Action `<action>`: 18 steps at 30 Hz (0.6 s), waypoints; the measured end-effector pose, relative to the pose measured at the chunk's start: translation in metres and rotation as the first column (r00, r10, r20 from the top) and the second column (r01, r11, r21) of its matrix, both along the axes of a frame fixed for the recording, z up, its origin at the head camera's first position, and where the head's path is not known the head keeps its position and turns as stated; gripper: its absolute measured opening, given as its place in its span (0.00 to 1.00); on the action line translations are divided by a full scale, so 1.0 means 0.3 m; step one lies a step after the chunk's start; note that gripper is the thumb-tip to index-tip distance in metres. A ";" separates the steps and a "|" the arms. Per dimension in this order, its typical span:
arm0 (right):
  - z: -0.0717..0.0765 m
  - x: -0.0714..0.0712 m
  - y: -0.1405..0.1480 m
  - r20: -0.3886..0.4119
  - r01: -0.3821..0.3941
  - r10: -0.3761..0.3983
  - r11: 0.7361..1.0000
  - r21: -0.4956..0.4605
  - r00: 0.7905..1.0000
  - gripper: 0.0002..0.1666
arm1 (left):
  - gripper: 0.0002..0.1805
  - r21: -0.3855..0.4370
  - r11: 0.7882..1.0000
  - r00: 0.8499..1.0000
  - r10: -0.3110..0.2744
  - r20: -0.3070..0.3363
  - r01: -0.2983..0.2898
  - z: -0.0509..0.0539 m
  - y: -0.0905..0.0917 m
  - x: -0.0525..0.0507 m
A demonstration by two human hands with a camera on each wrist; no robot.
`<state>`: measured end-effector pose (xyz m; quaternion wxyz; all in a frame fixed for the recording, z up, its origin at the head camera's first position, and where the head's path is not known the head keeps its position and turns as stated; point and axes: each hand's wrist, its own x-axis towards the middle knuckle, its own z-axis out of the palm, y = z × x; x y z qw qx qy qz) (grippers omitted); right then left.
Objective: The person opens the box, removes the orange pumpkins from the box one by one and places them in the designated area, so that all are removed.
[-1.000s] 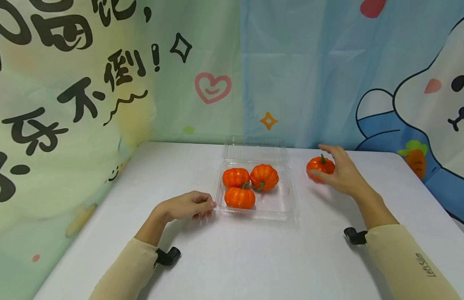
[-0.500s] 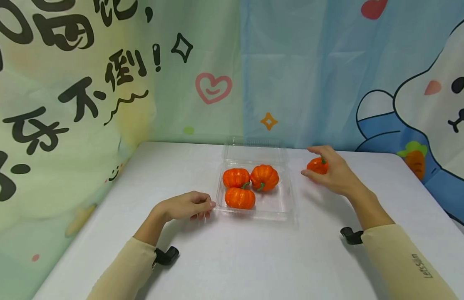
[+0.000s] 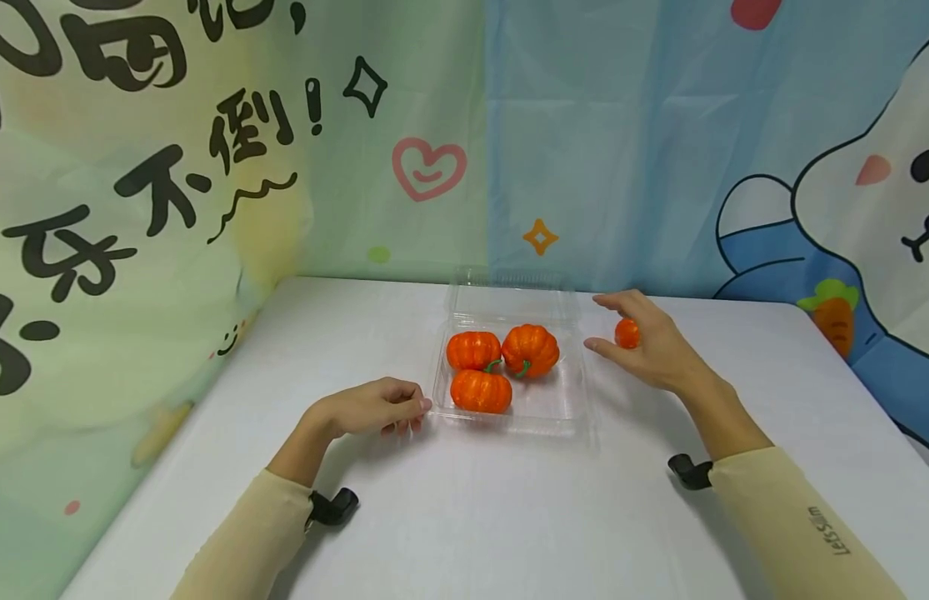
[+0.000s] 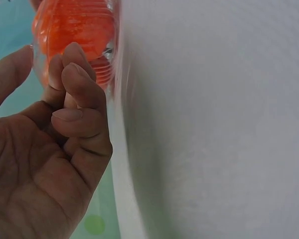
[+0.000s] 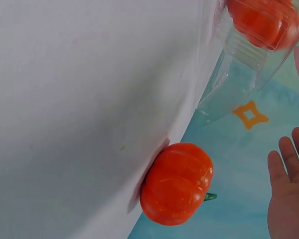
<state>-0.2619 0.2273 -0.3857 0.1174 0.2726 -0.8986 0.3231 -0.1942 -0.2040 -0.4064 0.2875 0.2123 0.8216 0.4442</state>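
Left hand (image 3: 374, 407): wrist bent, back of the hand uppermost, fingers loosely curled, thumb extended with its tip touching the near left corner of a clamshell container (image 3: 546, 406); whether thumb and fingers pinch the rim cannot be told. Right hand (image 3: 651, 346): raised above the table, fingers extended, thumb spread well away from them, grasp released, nothing held. Loose pumpkin (image 5: 177, 184): one, glossy orange, squat and softly lobed, short green stem; resting on the table beyond the right fingers, glimpsed through the gap between thumb and fingers in the head view, clear of the fingertips in the right wrist view. Container: thin transparent plastic, squarish, ribbed side walls, lid (image 3: 512, 304) folded back on the side farthest from the left fingers. Contents: three pumpkins, glossy orange, ribbed; the front pumpkin (image 3: 481, 391) nearest the left fingertips, the rear left pumpkin (image 3: 473, 350) just behind it, the rear right pumpkin (image 3: 531, 350) the closest of these to the right thumb. Sleeves: two, pale cream, the right sleeve (image 3: 794, 517) lettered in dark print; a black device at each cuff. Table (image 3: 509, 517): matte white, beneath both hands. Backdrop (image 3: 561, 150): printed sheet, green and blue, beyond all fingers.
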 end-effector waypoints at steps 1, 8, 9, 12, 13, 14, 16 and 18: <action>0.000 0.000 -0.003 -0.004 -0.004 0.004 1.000 -0.002 1.000 0.38 | 0.19 0.000 1.000 1.000 -0.001 0.000 0.001 0.000 0.000 0.000; 0.002 0.007 -0.037 -0.037 -0.024 0.024 1.000 -0.005 0.999 0.38 | 0.19 -0.001 1.000 1.000 -0.008 -0.010 0.008 0.001 0.002 -0.003; -0.004 0.009 -0.046 -0.041 -0.037 0.036 0.999 -0.006 0.998 0.38 | 0.19 -0.006 1.000 1.000 -0.004 -0.009 0.004 0.001 -0.002 0.002; -0.023 0.012 -0.076 -0.031 -0.082 0.082 0.997 -0.003 0.996 0.38 | 0.19 -0.017 1.000 1.000 0.008 0.002 -0.008 -0.004 -0.015 0.018; -0.029 0.013 -0.083 -0.024 -0.091 0.091 0.996 0.001 0.996 0.38 | 0.19 -0.019 1.000 1.000 0.010 -0.001 -0.010 -0.006 -0.018 0.020; -0.030 0.013 -0.088 -0.021 -0.097 0.097 0.995 0.001 0.995 0.38 | 0.19 -0.016 1.000 1.000 0.009 -0.002 -0.009 -0.006 -0.019 0.020; -0.026 0.014 -0.089 -0.009 -0.103 0.103 0.995 0.004 0.995 0.39 | 0.19 -0.005 1.000 1.000 0.002 -0.005 -0.002 -0.007 -0.014 0.013; -0.016 0.013 -0.085 -0.015 -0.109 0.109 0.994 0.006 0.994 0.39 | 0.19 0.004 1.000 1.000 -0.012 -0.012 0.012 -0.005 -0.005 0.001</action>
